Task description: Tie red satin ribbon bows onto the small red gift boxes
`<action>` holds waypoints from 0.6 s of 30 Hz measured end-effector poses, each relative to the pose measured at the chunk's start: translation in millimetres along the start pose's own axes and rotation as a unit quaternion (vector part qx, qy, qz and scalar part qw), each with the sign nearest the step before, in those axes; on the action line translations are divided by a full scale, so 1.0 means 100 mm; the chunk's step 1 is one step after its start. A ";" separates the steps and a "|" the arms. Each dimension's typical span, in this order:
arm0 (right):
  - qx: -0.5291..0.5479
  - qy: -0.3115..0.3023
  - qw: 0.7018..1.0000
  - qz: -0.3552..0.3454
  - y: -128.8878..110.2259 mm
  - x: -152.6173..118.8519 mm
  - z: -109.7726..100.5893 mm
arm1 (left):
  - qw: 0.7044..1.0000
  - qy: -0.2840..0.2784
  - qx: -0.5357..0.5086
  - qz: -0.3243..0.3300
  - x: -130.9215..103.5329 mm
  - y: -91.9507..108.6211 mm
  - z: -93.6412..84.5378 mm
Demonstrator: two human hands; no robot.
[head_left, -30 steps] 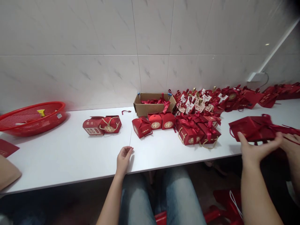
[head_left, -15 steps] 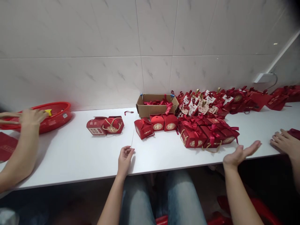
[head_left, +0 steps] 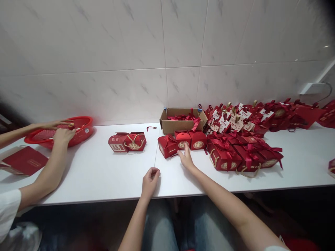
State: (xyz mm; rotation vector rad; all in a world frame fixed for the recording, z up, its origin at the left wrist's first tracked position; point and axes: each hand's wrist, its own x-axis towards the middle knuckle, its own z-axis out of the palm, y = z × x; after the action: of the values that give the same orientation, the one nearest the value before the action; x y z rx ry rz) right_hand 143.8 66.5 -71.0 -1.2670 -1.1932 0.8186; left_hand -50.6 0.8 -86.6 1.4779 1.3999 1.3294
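My left hand rests near the front of the white table, its fingers loosely curled in and nothing visible in them. With fingers apart, my right hand reaches to a group of small red gift boxes. Its fingertips are at the front of the middle box; whether they touch it I cannot tell. The left box of that group stands at an angle beside the thumb. On the other side is a rounded-lid box with a gold emblem.
Behind stands an open cardboard box of red ribbons. Ribboned boxes and tagged red packages crowd the right. Two boxes stand left. Further left, a co-worker's hands are over a red basket, near a red carton.
My right hand has swung left from beyond the ribboned boxes to the small gift boxes. The view has shifted left. The co-worker's hand at the far right has left the view.
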 end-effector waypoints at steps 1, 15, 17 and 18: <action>0.040 -0.008 0.999 0.026 0.04 0.01 0.09 | 1.000 -0.001 0.005 0.002 0.00 0.00 0.00; 0.215 -0.026 0.972 0.090 0.22 -0.06 0.15 | 0.968 0.117 -0.185 -0.123 0.18 -0.09 0.02; 0.228 -0.046 0.968 0.092 0.17 -0.07 0.15 | 0.950 0.121 -0.240 -0.157 0.29 -0.07 0.10; 0.233 -0.059 0.966 0.093 0.16 -0.08 0.14 | 0.948 0.110 -0.253 -0.162 0.35 -0.05 0.16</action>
State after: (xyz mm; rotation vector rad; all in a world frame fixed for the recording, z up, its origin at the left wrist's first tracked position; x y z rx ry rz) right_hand 130.4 65.4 -89.5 -0.9560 -0.9071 1.2454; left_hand -40.4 37.9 -87.8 0.7470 1.2406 1.5220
